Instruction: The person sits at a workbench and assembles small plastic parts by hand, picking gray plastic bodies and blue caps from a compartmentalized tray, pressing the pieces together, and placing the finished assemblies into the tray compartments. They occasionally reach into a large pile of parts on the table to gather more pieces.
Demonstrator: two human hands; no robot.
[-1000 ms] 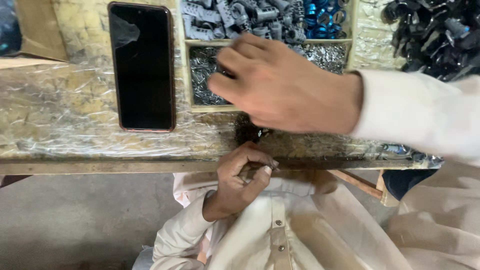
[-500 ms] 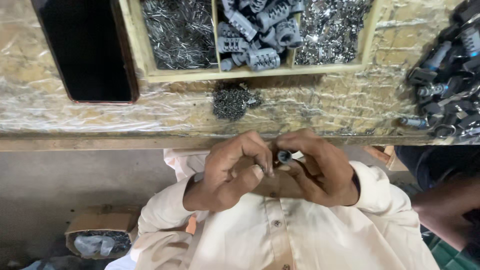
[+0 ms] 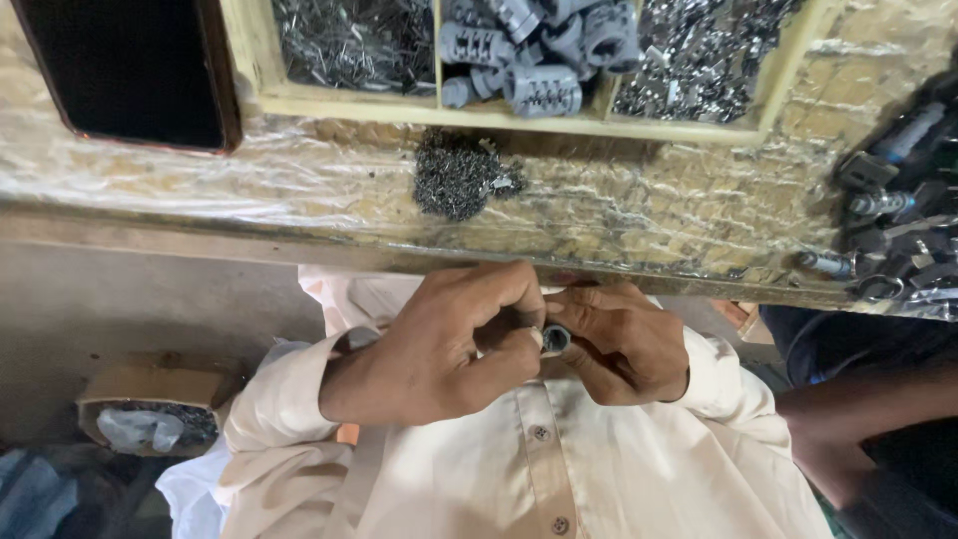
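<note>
Item one, the desk [image 3: 249,205] — wrapped in crinkled clear film over a straw-coloured surface, running across the upper view.

Item two, a wooden tray [image 3: 499,115] at the far edge, pale yellow frame, three compartments that I can see: thin metal pins on the left, grey ribbed plastic housings [image 3: 539,90] in the middle, small shiny metal bits on the right.

Item three, a phone [image 3: 130,70], black screen, dark red rim, lying flat left of the tray.

Item four, a loose heap of tiny dark metal pieces [image 3: 459,175] on the film just in front of the tray.

Item five, a pile of black and silver parts [image 3: 898,220] at the right edge of the desk.

Item six, a cardboard box [image 3: 150,409] low on the left, holding a crumpled plastic bag.

I see the left hand [image 3: 444,344] and right hand [image 3: 624,344] meet below the desk edge, over a cream buttoned shirt, both pinched on one part [image 3: 555,339] — small, round, dark with a pale ring-shaped face, held between the fingertips of the two.
</note>
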